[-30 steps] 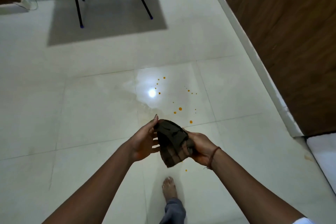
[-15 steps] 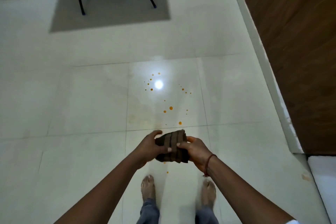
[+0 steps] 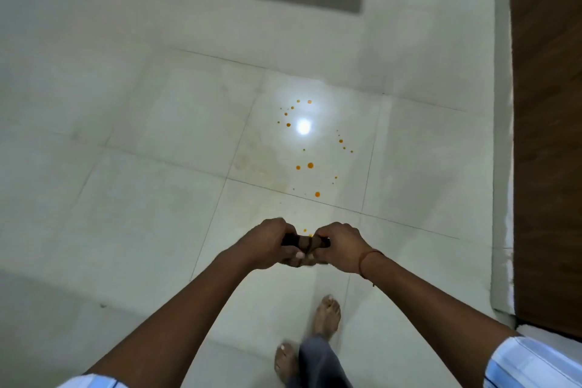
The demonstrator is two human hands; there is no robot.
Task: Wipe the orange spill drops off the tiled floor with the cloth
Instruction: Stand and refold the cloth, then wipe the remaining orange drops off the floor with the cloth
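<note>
Both hands, left (image 3: pixel 267 244) and right (image 3: pixel 338 246), grip a bunched dark cloth (image 3: pixel 305 242) above the floor (image 3: pixel 141 198); orange drops (image 3: pixel 310 165) dot the tiles at 12 o'clock.

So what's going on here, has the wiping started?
Not yet. A person stands barefoot on the tiled floor, gripping a dark cloth bunched between the left hand and right hand, held above the floor. The orange spill drops lie scattered ahead on the tile, around a bright light reflection, and look untouched. A couple of small drops show just past the cloth.
</note>
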